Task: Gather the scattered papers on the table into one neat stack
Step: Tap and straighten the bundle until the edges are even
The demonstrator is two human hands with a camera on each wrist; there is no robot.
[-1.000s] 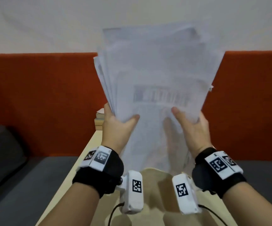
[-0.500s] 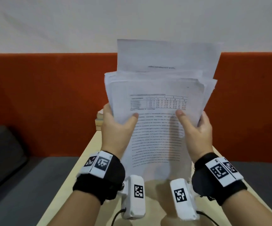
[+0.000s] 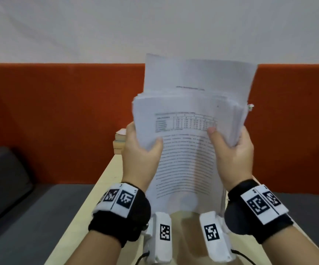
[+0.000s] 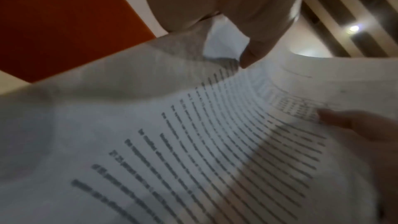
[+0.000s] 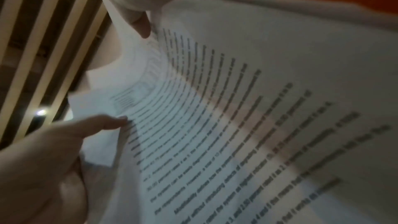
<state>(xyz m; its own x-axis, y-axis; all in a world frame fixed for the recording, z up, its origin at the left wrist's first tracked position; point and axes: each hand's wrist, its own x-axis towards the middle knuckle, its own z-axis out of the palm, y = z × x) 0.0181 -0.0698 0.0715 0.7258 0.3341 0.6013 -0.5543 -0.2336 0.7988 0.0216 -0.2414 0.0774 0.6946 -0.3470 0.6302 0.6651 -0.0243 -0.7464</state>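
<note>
I hold a stack of printed white papers upright above the light wooden table. My left hand grips its left edge and my right hand grips its right edge, thumbs on the front page. One sheet sticks up higher behind the rest. The bottom edge hangs just above the table. In the left wrist view the printed page curves under my left thumb. In the right wrist view the same page sits against my right thumb.
Small stacked books lie at the table's far end. An orange padded partition runs behind, with grey seat cushions on both sides of the table. The stack hides the table's middle.
The fanned sheets have dropped and slid together into a tighter stack, leaving one sheet raised at the back. Both hands keep their grip at the sides.
</note>
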